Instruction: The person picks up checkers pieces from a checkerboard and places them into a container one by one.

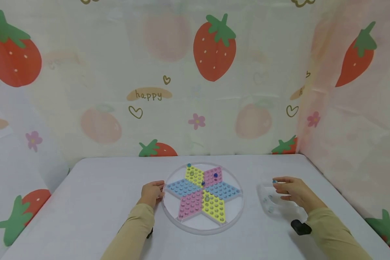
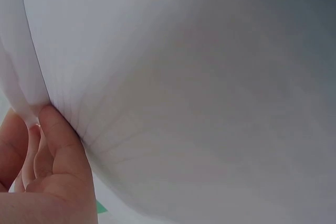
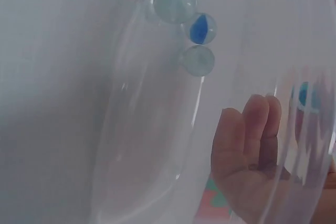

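Observation:
A round Chinese checkers board (image 1: 203, 231) with a pink, yellow and blue star lies on the table. My left hand (image 1: 151, 194) grips its left rim; in the left wrist view the fingers (image 2: 65, 145) hold the pale edge. To the right, my right hand (image 1: 294, 189) is above a clear plastic box (image 1: 260, 196), pinching a blue-and-clear marble (image 1: 274, 181). The right wrist view shows this marble (image 3: 305, 96) through the box wall. Several marbles, one a clear marble (image 3: 198, 60), lie inside the box.
On the board sit a few marbles, among them a dark blue marble (image 1: 216, 175) and a teal marble (image 1: 189, 165) at the top tip. The white table (image 1: 100, 202) is bordered by a strawberry-print cloth (image 1: 175, 119) at the back and sides.

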A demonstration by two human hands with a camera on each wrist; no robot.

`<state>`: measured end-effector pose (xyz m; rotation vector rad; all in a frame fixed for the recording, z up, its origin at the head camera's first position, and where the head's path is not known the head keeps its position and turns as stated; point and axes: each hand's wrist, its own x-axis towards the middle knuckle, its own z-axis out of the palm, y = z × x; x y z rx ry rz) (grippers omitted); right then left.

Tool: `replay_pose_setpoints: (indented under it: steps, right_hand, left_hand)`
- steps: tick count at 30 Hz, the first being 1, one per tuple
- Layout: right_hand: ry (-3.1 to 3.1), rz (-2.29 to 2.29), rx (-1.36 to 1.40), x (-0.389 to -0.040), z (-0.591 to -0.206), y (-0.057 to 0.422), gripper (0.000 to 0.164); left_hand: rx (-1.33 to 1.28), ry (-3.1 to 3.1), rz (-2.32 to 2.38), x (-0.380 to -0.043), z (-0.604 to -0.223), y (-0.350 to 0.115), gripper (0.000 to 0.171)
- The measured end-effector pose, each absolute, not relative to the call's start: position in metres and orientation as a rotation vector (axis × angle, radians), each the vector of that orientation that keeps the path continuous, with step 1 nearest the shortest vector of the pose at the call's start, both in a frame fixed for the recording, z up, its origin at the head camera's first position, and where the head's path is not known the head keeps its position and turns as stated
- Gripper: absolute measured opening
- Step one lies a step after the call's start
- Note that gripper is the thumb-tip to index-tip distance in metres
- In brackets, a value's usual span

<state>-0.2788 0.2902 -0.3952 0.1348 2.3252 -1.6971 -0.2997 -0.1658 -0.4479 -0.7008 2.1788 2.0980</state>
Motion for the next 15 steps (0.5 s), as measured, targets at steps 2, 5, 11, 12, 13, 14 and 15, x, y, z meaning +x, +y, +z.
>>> replay_pose_setpoints:
  steps: [2,5,11,12,13,14,15]
  right_hand:
    - [2.309,-1.695,0.150,-0.280,-0.398,0.291,0.052]
    - [2.300,-1.683,0.164,-0.283,-0.400,0.293,0.051]
    - [2.269,-1.695,0.235,-0.290,-0.406,0.291,0.043]
    - [2.257,-1.703,0.248,-0.291,-0.407,0.291,0.042]
    - [2.247,-1.711,0.259,-0.293,-0.409,0.290,0.039]
    - [2.238,-1.713,0.260,-0.294,-0.411,0.290,0.037]
    - [2.231,-1.716,0.272,-0.294,-0.412,0.289,0.035]
  left_hand:
    - [-0.704,2.179,2.096,-0.297,-0.445,-0.164,0.050]
    - [-0.700,2.181,2.091,-0.294,-0.442,-0.162,0.051]
    - [-0.706,2.180,2.096,-0.296,-0.444,-0.162,0.050]
    - [-0.709,2.179,2.096,-0.296,-0.444,-0.162,0.050]
    - [-0.708,2.177,2.096,-0.297,-0.444,-0.162,0.049]
    - [-0.709,2.175,2.095,-0.297,-0.445,-0.162,0.049]
    - [-0.706,2.175,2.093,-0.297,-0.445,-0.163,0.049]
